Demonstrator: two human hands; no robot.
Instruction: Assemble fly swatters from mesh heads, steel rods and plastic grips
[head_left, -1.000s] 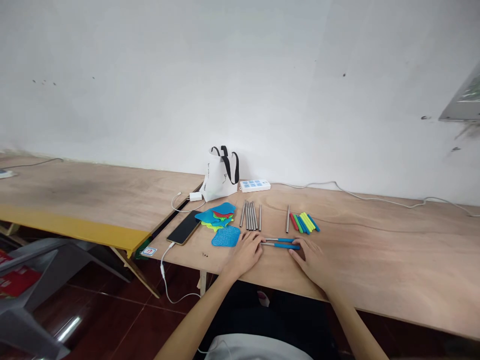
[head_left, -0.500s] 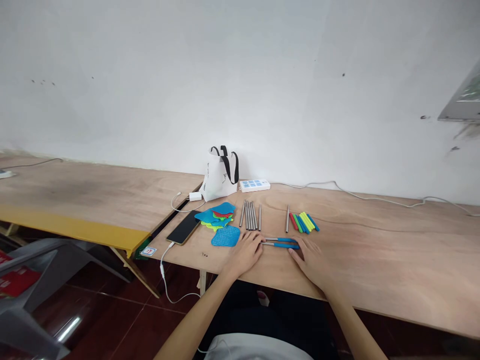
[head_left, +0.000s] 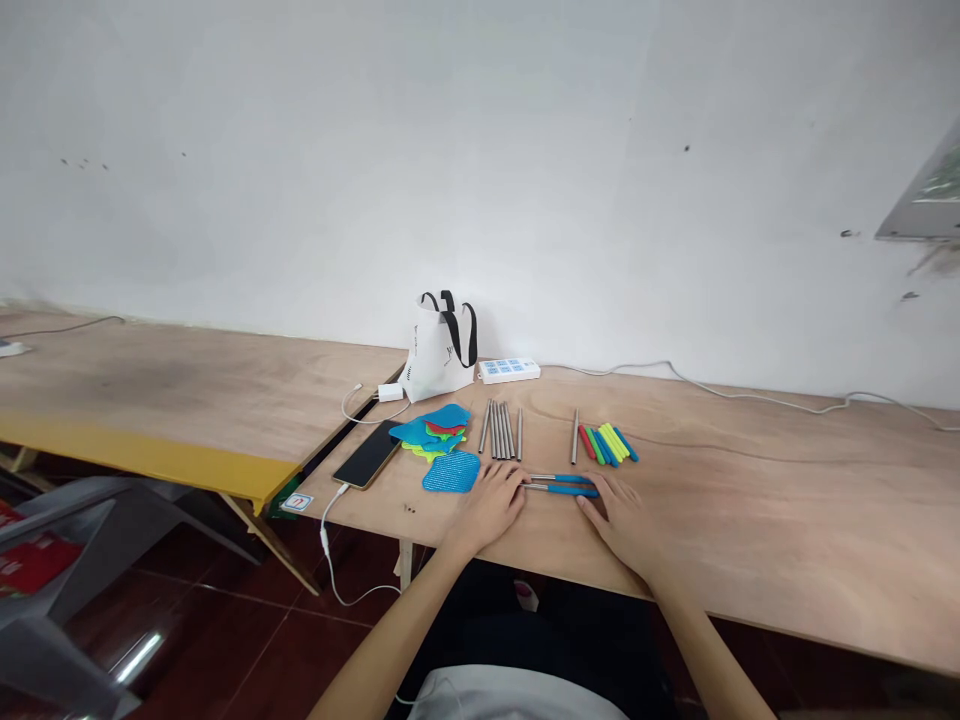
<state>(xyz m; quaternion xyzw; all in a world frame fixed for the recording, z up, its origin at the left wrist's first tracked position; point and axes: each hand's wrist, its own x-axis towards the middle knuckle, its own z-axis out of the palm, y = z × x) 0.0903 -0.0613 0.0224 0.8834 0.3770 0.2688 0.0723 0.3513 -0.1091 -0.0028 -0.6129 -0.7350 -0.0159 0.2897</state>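
My left hand (head_left: 492, 508) lies flat on the table, fingers loosely stretched out. It rests at the metal ends of two slim rods with blue sleeves (head_left: 568, 491), which lie side by side across the wood. At their blue ends is my right hand (head_left: 619, 520), also flat, with its thumb apart from the fingers. A blue mesh piece (head_left: 451, 473) sits just left of my left hand. Beyond my hands are several bare metal tubes (head_left: 503, 432), a single metal tube (head_left: 575, 437) and a row of red, green, blue and yellow sticks (head_left: 606, 446).
A pile of coloured mesh pieces (head_left: 431, 427) lies by a black phone (head_left: 367, 455) with a white cable. Behind stand a white bag (head_left: 435, 350) with black handles and a power strip (head_left: 509, 371). A grey cord (head_left: 742, 397) runs along the wall.
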